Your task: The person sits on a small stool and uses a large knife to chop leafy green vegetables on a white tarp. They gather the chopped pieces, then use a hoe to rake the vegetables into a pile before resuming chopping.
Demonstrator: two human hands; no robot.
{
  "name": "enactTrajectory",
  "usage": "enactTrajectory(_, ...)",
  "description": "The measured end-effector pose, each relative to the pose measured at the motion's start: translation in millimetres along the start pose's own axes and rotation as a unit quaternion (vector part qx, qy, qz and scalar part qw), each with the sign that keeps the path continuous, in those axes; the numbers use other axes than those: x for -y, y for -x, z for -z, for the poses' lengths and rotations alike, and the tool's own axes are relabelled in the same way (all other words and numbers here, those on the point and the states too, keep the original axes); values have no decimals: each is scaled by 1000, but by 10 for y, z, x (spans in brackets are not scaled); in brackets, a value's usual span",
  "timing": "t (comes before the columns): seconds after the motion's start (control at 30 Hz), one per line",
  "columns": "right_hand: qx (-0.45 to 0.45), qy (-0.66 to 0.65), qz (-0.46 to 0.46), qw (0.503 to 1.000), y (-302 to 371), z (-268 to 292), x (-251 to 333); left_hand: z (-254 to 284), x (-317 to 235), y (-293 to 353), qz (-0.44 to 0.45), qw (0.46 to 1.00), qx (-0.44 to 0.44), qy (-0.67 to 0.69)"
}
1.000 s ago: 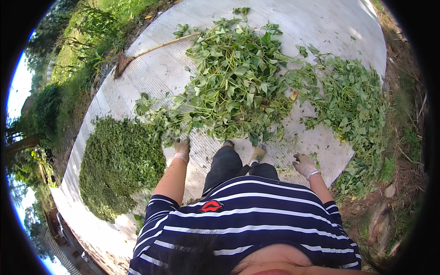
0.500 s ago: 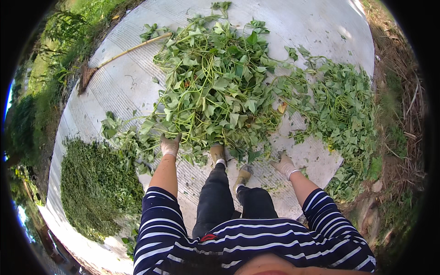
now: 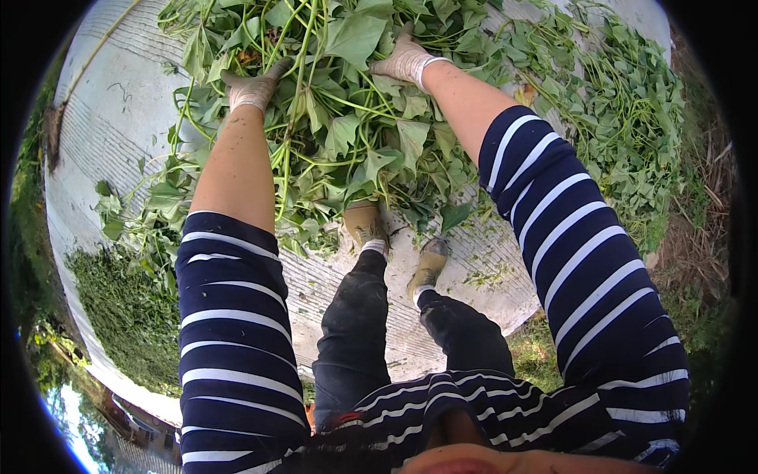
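Note:
A big bundle of green leafy vines (image 3: 335, 130) rises in front of me, looking like sweet potato vines, its leaves large and near. My left hand (image 3: 257, 85), in a pale glove with dark fingertips, clasps the bundle's left side, thumb and fingers spread around stems. On the bundle's right side my right hand (image 3: 404, 62), gloved alike, grips among the leaves; some of its fingers are hidden by foliage. Long stems hang between both hands down toward my boots (image 3: 365, 223).
More vines (image 3: 624, 126) lie spread at the right. Small dark-green chopped-looking foliage (image 3: 126, 316) covers the left of the ribbed concrete (image 3: 118, 87). A long-handled broom (image 3: 99, 35) lies at the far left. Dry grass (image 3: 699, 221) borders the right edge.
Both hands have moved forward, the right one also inward from beside the heap, onto the vines. The bundle between them now looks larger and nearer, lifted up.

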State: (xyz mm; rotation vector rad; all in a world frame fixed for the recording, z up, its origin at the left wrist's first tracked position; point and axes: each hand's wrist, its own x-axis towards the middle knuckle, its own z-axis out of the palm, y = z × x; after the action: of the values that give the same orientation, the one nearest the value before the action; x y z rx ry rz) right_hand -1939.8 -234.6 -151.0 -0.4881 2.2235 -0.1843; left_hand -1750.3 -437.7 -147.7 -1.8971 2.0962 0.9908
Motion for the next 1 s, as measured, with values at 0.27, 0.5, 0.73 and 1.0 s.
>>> enactTrajectory(0.27,97,-287,-138,943,1565,-596,-386,-122,331,1182,52,979,180,83)
enactTrajectory(0.5,147,-151,-164,963,3517,-96,-1488,16,653,3187,67,952,256,152)
enactTrajectory(0.73,115,-275,-96,950,5018,625,-2403,647,297,4930,-11,965,258,35)
enactTrajectory(1.0,156,-436,-47,885,7175,1907,-3247,1524,-380,7050,-188,927,319,58)
